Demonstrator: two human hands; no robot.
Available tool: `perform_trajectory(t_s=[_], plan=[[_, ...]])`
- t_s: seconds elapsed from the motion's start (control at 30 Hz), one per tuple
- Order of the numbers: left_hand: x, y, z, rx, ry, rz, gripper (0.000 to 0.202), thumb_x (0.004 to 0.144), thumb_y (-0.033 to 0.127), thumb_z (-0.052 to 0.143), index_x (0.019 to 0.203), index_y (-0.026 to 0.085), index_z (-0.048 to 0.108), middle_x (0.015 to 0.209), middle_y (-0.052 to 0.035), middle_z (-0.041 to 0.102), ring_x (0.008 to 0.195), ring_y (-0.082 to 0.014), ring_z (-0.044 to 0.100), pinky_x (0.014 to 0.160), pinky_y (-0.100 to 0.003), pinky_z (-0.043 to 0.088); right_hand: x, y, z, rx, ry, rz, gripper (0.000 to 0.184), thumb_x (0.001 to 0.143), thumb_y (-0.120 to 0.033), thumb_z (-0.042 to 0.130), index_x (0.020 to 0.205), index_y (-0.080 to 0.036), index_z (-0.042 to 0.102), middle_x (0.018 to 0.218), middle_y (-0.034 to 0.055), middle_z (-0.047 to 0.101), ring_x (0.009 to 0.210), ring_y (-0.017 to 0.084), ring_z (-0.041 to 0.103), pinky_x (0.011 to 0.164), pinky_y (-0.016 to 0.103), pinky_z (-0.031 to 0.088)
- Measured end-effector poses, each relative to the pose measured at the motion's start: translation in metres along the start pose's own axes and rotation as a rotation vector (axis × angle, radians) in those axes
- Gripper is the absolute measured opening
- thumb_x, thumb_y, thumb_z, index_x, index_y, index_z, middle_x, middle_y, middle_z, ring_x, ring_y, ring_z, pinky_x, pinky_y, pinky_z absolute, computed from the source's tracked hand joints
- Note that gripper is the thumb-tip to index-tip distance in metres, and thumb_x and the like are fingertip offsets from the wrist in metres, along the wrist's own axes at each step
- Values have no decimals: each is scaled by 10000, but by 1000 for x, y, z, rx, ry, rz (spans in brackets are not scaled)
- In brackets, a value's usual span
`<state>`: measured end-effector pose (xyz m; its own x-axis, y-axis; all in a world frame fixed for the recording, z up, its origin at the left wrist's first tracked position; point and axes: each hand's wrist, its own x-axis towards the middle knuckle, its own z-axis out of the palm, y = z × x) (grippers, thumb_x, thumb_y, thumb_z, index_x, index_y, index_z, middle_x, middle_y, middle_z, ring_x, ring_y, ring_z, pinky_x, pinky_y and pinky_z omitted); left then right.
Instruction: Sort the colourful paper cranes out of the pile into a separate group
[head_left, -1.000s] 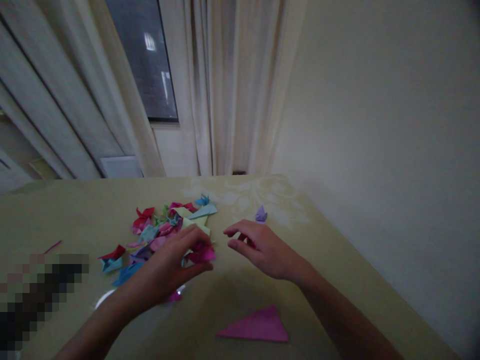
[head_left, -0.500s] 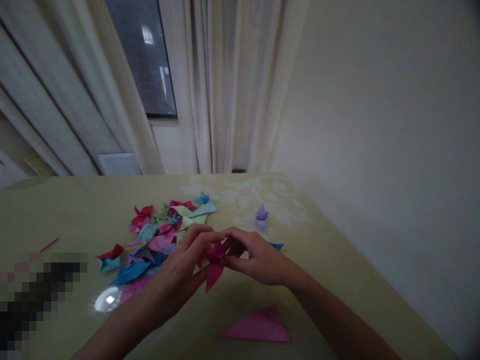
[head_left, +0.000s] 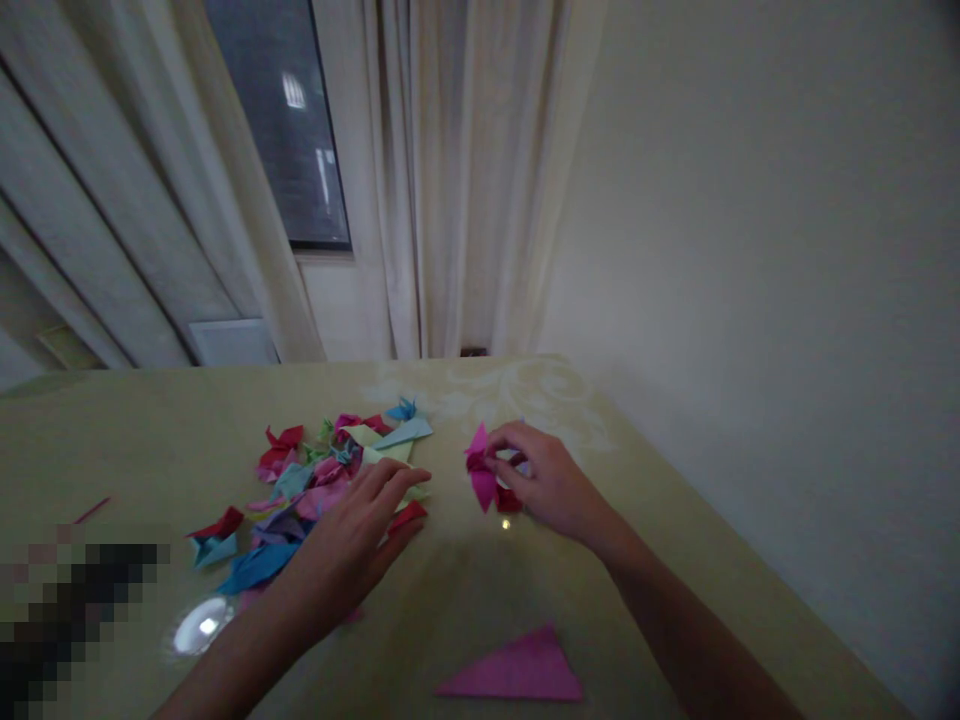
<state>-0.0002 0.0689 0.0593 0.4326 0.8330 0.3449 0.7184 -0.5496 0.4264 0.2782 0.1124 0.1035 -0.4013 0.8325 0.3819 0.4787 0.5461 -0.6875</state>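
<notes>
A magenta folded paper crane [head_left: 481, 482] with spread wings is pinched between the thumb and fingers of my right hand [head_left: 553, 482], right of the pile. Just under those fingers a dark red paper piece [head_left: 509, 500] shows in part. My left hand [head_left: 364, 525] is open, fingers stretched out, hovering at the right side of a heap of coloured origami [head_left: 326, 500]. Beside its thumb is a red folded paper [head_left: 406, 518]; I cannot tell whether they touch. Behind my right hand a bit of lilac paper [head_left: 523, 467] is mostly hidden.
Near the front of the pale table [head_left: 420, 660] lies a pink paper triangle [head_left: 517, 668]. A thin red strip [head_left: 92, 510] and a blurred-out dark object [head_left: 75, 620] are at the left. A wall [head_left: 750, 300] borders the right side, curtains [head_left: 495, 200] the back.
My right hand has carried the magenta crane away to the right and farther back. My left hand has let go of it and its fingers are now spread.
</notes>
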Motion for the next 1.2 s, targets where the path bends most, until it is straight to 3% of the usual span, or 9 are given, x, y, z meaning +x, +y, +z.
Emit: perform_trajectory(t_s=[0.13, 0.27, 0.4, 0.57, 0.8, 0.93, 1.03, 1.1, 1.2], plan=[[1, -20, 8, 188, -283, -127, 368, 928, 250, 664, 1296, 267, 666, 1316, -105, 672, 1249, -335, 631, 1073, -519, 530, 10, 56, -47, -304, 172, 137, 88, 959, -194, 646, 979, -204, 731, 1058, 78, 691, 888, 193, 692, 733, 281, 556], [0, -30, 20, 203, -411, -191, 348, 937, 189, 564, 1263, 241, 674, 1310, -118, 685, 1209, -309, 660, 1045, -471, 522, 7, 108, -80, -461, 139, 338, 68, 944, -173, 655, 937, -203, 715, 956, 62, 759, 868, 203, 717, 795, 301, 528], [-2, -35, 27, 127, -383, -196, 279, 941, 210, 530, 1171, 235, 686, 1264, -122, 722, 1185, -314, 676, 1014, -456, 511, 1, 136, -81, -468, 82, 415, 72, 910, -144, 674, 898, -181, 735, 928, 83, 798, 837, 209, 734, 752, 285, 515], [-4, -33, 23, 54, -375, -224, 187, 920, 233, 551, 1055, 235, 680, 1129, -103, 762, 1087, -303, 703, 931, -410, 508, 3, 146, -66, -462, 12, 444, 97, 914, -141, 670, 929, -161, 764, 969, 95, 809, 866, 198, 731, 773, 267, 507], [0, -31, 14, -23, -385, -225, 166, 915, 221, 566, 999, 228, 709, 1024, -65, 767, 1005, -273, 700, 842, -349, 473, 2, 140, -67, -509, -39, 469, 97, 891, -92, 702, 941, -148, 762, 996, 106, 792, 901, 203, 721, 781, 263, 493], [2, -26, 7, -114, -319, -202, 161, 953, 269, 578, 1006, 231, 725, 982, -48, 771, 946, -247, 702, 801, -329, 468, 4, 125, -74, -580, 8, 469, 284, 872, -29, 660, 1127, -118, 744, 1182, 158, 722, 932, 222, 699, 824, 304, 494], [3, -15, 1, -219, -266, -180, 180, 973, 324, 596, 1046, 229, 730, 954, -44, 769, 888, -223, 700, 776, -318, 484, 8, 94, -72, -582, 97, 408, 286, 948, -104, 604, 1211, -142, 708, 1257, 151, 662, 854, 196, 679, 823, 328, 496], [3, -6, -1, -325, -237, -185, 233, 982, 370, 604, 1129, 236, 726, 967, -42, 773, 866, -211, 699, 763, -312, 503, 8, 63, -62, -435, 117, 270, 165, 1005, -220, 601, 1115, -160, 709, 1141, 105, 682, 795, 179, 664, 781, 316, 501], [4, 8, 4, -500, -217, -214, 325, 994, 443, 609, 1239, 251, 702, 1016, -50, 782, 889, -209, 710, 763, -313, 537, 1, 16, -36, -130, -133, 66, 209, 1042, -387, 634, 1101, -198, 700, 1012, 48, 701, 826, 181, 663, 750, 288, 502]])
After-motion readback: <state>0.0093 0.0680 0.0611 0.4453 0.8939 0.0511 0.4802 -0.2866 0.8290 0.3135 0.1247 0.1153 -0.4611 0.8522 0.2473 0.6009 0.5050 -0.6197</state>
